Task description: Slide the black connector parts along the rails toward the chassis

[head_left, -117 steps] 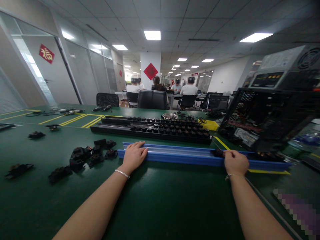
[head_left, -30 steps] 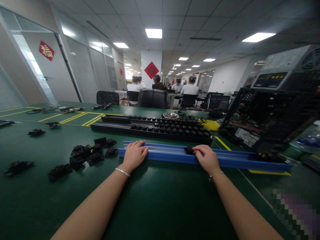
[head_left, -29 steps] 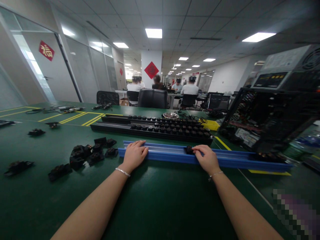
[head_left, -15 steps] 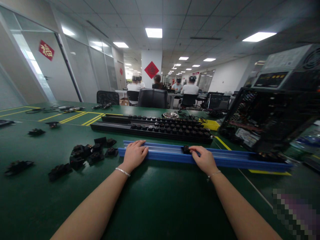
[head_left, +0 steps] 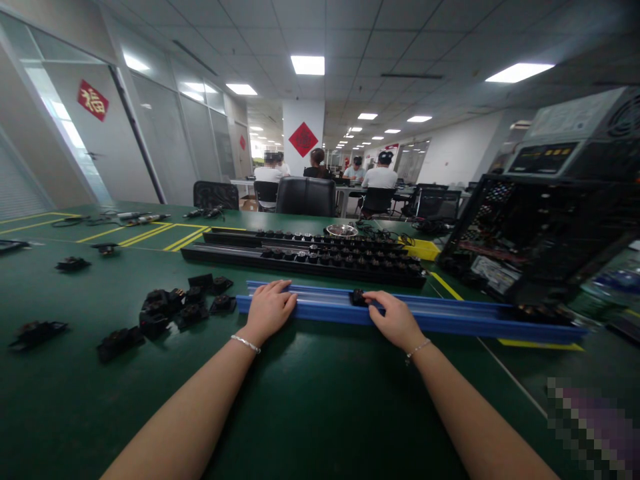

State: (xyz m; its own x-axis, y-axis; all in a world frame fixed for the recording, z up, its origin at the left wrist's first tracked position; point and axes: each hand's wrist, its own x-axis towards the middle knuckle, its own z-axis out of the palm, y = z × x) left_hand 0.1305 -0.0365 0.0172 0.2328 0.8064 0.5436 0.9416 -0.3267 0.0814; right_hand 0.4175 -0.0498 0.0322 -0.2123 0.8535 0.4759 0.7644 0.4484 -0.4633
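Observation:
A long blue channel rail (head_left: 450, 319) lies across the green table in front of me. My left hand (head_left: 269, 311) rests palm down on the rail's left end and holds it still. My right hand (head_left: 395, 320) lies over the rail's middle, its fingertips touching a small black part (head_left: 357, 297) that sits inside the channel. A few more black parts (head_left: 537, 312) sit at the rail's right end.
Loose black parts (head_left: 180, 308) lie scattered left of the rail. Two black rails (head_left: 300, 259) filled with parts lie behind it, with a metal bowl (head_left: 341, 231) and yellow tray (head_left: 423, 250). An open computer case (head_left: 540, 233) stands at right. People sit at far desks.
My right hand has slid leftward along the blue rail, moving the black part with it from the right end to the middle. My left hand has stayed in place.

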